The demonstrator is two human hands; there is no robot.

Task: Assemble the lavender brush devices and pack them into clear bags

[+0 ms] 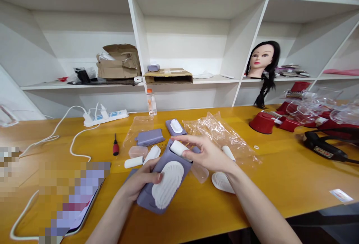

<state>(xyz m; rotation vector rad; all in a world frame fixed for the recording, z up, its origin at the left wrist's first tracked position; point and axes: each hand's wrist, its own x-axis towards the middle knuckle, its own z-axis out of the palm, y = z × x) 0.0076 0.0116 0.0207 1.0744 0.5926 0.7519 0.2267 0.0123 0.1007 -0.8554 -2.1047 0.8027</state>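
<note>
My left hand (pixel 140 178) is closed around a purple plastic housing (pixel 150 201) with a white ribbed oval pad (pixel 168 184) on its face, thumb on the pad. It tilts above the table. At its upper end, my right hand (pixel 209 152) grips a white cylinder (pixel 178 149) between thumb and fingers; the cylinder sits partly in the end opening. Behind lie a purple shell (pixel 150 137) and another purple piece with a white oval (pixel 175 126). A loose white cylinder (pixel 134 162) rests to the left. Under my right forearm, a white oval pad (pixel 222 181) is partly covered.
A red-black screwdriver (pixel 115 147), a tablet-like device (pixel 92 188) and a white power strip (pixel 112 116) are left. Clear plastic bags (pixel 221 131) lie behind my hands. An orange-capped bottle (pixel 151 103) stands by the shelf. Red appliance parts (pixel 262 123) and a black tool (pixel 325 148) are right.
</note>
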